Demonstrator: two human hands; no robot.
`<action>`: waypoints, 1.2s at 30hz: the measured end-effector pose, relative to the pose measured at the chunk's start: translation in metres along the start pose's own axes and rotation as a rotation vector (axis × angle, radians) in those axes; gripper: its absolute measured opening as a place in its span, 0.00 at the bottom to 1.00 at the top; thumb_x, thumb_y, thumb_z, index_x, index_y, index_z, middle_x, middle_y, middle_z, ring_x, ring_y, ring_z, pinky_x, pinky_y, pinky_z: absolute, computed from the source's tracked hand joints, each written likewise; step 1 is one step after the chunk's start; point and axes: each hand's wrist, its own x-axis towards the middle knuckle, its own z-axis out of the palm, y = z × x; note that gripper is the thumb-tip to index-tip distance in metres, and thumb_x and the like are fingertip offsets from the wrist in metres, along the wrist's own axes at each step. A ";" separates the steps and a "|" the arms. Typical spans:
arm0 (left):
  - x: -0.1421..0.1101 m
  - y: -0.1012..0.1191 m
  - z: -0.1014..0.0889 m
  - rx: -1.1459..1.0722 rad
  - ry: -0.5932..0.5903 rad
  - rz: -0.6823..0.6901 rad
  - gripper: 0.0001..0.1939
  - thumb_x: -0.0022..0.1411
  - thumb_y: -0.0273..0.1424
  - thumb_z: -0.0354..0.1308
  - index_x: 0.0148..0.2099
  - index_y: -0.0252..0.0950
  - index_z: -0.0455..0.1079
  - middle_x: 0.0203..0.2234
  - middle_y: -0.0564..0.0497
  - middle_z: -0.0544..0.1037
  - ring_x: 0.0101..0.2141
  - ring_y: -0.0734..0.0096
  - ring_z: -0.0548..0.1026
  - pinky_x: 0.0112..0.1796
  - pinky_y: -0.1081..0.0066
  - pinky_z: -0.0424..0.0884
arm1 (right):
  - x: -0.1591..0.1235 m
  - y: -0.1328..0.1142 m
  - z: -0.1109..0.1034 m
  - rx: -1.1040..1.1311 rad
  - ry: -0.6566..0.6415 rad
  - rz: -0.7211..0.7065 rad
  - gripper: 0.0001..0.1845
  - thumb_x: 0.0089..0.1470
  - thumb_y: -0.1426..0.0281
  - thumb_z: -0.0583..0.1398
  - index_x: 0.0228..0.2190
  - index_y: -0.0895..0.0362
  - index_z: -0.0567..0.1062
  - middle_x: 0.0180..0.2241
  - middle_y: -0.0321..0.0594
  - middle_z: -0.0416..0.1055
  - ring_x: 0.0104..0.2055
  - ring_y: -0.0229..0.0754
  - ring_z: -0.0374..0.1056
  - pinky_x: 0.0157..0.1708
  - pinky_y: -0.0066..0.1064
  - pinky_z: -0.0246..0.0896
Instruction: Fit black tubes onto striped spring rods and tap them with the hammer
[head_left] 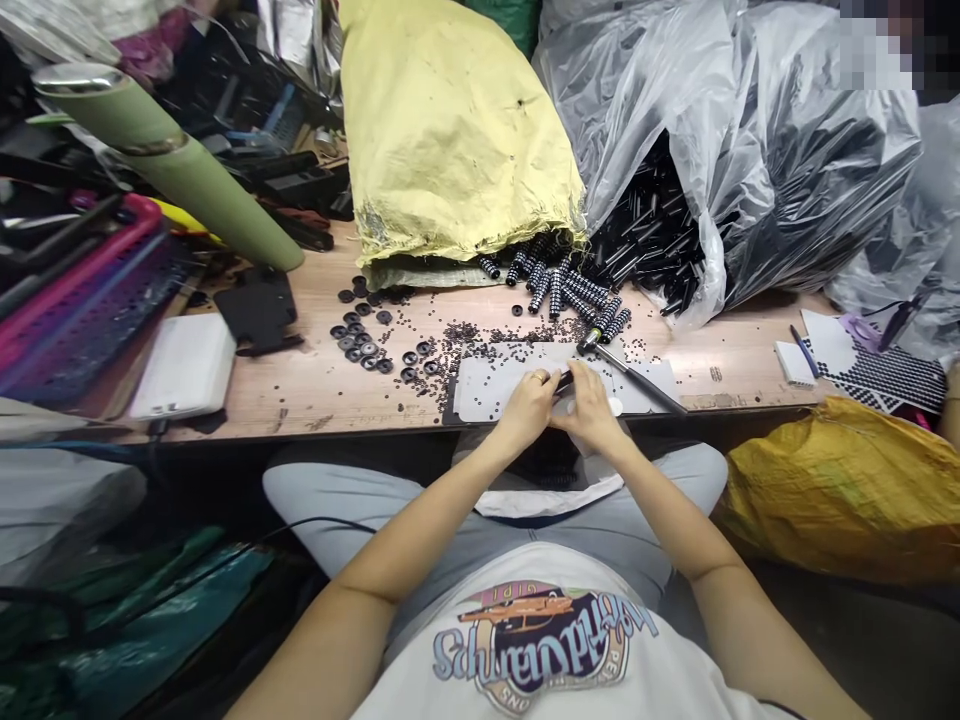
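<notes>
My left hand [527, 408] and my right hand [590, 406] meet at the front edge of a wooden table [315, 390], fingers curled round a small dark part [564, 381] held between them. They rest over a grey flat sheet [487, 385] dotted with tiny black bits. A long black-handled tool [634, 373] lies just beyond my right hand. Further back, striped black-and-white grips [559, 285] spill from a yellow sack [450, 130].
Black washers [364, 345] and tiny beads lie scattered left of the sheet. A clear plastic bag [720, 150] of black tubes fills the back right. A green cardboard tube [176, 165], a pink perforated tray [82, 290] and a white box [184, 365] sit left. A yellow bag [847, 480] sits lower right.
</notes>
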 end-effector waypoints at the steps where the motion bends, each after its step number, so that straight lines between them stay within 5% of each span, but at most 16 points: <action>1: 0.000 -0.004 -0.002 0.067 -0.035 0.047 0.23 0.61 0.21 0.49 0.58 0.32 0.66 0.41 0.40 0.73 0.42 0.61 0.71 0.44 0.63 0.69 | 0.001 0.009 -0.008 -0.071 0.037 0.039 0.39 0.50 0.60 0.62 0.59 0.60 0.57 0.57 0.56 0.59 0.61 0.57 0.53 0.58 0.54 0.51; 3: 0.002 -0.010 -0.007 0.177 -0.070 0.131 0.22 0.63 0.20 0.46 0.58 0.32 0.67 0.43 0.39 0.74 0.42 0.61 0.72 0.44 0.62 0.68 | 0.003 0.030 -0.028 -0.254 0.109 0.185 0.29 0.55 0.59 0.60 0.53 0.60 0.64 0.54 0.58 0.62 0.58 0.59 0.55 0.55 0.54 0.53; 6: 0.003 -0.012 -0.016 0.310 -0.050 0.185 0.22 0.65 0.22 0.43 0.58 0.32 0.67 0.45 0.38 0.75 0.43 0.57 0.72 0.44 0.58 0.65 | 0.007 0.050 -0.056 -0.444 0.027 0.325 0.14 0.60 0.64 0.54 0.41 0.62 0.71 0.45 0.59 0.68 0.51 0.57 0.60 0.48 0.48 0.57; 10: 0.002 -0.006 -0.020 0.366 -0.019 0.174 0.22 0.66 0.23 0.41 0.57 0.34 0.68 0.44 0.39 0.76 0.44 0.56 0.71 0.47 0.54 0.61 | -0.003 0.035 -0.075 -0.296 -0.067 0.359 0.14 0.64 0.63 0.48 0.39 0.58 0.68 0.35 0.48 0.72 0.37 0.48 0.67 0.36 0.35 0.59; 14: 0.001 -0.005 -0.017 0.341 0.007 0.150 0.23 0.65 0.21 0.42 0.58 0.35 0.68 0.46 0.39 0.76 0.50 0.54 0.69 0.50 0.51 0.58 | -0.027 0.000 -0.072 -0.182 -0.068 0.328 0.20 0.67 0.60 0.40 0.39 0.56 0.67 0.26 0.40 0.71 0.28 0.44 0.68 0.29 0.30 0.55; 18: -0.002 0.000 -0.007 0.354 -0.026 0.109 0.23 0.66 0.23 0.41 0.60 0.31 0.65 0.50 0.36 0.74 0.54 0.52 0.68 0.54 0.49 0.57 | -0.035 -0.017 -0.067 -0.333 -0.263 0.415 0.16 0.66 0.63 0.44 0.35 0.57 0.67 0.24 0.41 0.72 0.25 0.45 0.68 0.27 0.29 0.51; 23: -0.007 0.018 0.014 0.383 -0.060 0.114 0.33 0.66 0.38 0.46 0.65 0.18 0.54 0.63 0.29 0.57 0.64 0.47 0.53 0.62 0.50 0.47 | -0.029 -0.046 -0.070 -0.153 -0.062 0.229 0.22 0.67 0.61 0.38 0.38 0.55 0.67 0.27 0.42 0.73 0.28 0.45 0.70 0.29 0.30 0.56; 27: -0.004 0.019 0.018 0.324 -0.095 0.119 0.31 0.65 0.32 0.45 0.65 0.18 0.52 0.64 0.29 0.54 0.65 0.50 0.50 0.62 0.51 0.49 | -0.027 -0.065 -0.051 -0.254 -0.330 0.138 0.19 0.66 0.60 0.43 0.39 0.55 0.69 0.30 0.45 0.76 0.29 0.45 0.71 0.28 0.30 0.56; 30: 0.003 0.014 0.011 0.244 -0.086 0.058 0.27 0.63 0.25 0.45 0.63 0.26 0.58 0.59 0.32 0.64 0.60 0.52 0.62 0.58 0.54 0.59 | -0.024 -0.062 -0.042 -0.348 -0.445 0.143 0.19 0.67 0.60 0.43 0.40 0.55 0.69 0.30 0.44 0.76 0.28 0.46 0.71 0.27 0.30 0.52; 33: 0.006 0.015 -0.002 0.190 -0.124 -0.009 0.20 0.62 0.23 0.46 0.54 0.32 0.70 0.44 0.37 0.76 0.47 0.55 0.73 0.47 0.60 0.69 | -0.019 -0.048 -0.052 -0.378 -0.307 0.213 0.20 0.67 0.60 0.41 0.39 0.55 0.68 0.27 0.41 0.75 0.27 0.44 0.70 0.26 0.29 0.47; 36: 0.018 0.015 -0.018 0.046 -0.229 0.025 0.13 0.64 0.31 0.51 0.44 0.34 0.74 0.34 0.40 0.77 0.39 0.57 0.74 0.41 0.63 0.70 | -0.016 -0.025 -0.064 -0.440 -0.195 0.319 0.20 0.67 0.59 0.43 0.37 0.56 0.68 0.28 0.42 0.74 0.26 0.42 0.68 0.26 0.29 0.45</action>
